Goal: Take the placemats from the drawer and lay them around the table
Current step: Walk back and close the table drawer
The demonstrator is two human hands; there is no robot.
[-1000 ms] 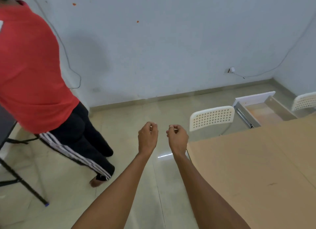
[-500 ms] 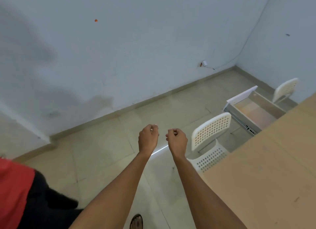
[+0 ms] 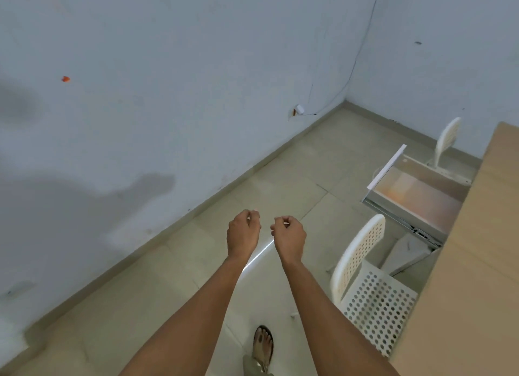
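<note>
Fingers of left hand and right hand stay curled, holding nothing. View has swung toward the open drawer at two o'clock, so fetching placemats comes next.

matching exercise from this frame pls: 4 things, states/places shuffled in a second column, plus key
Things:
1. drawer
2. near chair
3. far chair
4. left hand

States or places:
A. fingers curled, holding nothing
B. pulled open under the table edge
C. white, perforated seat tucked at the table side, this side of the drawer
D. white, beyond the drawer, near the room corner

Pairs: 1-B, 2-C, 3-D, 4-A
</note>
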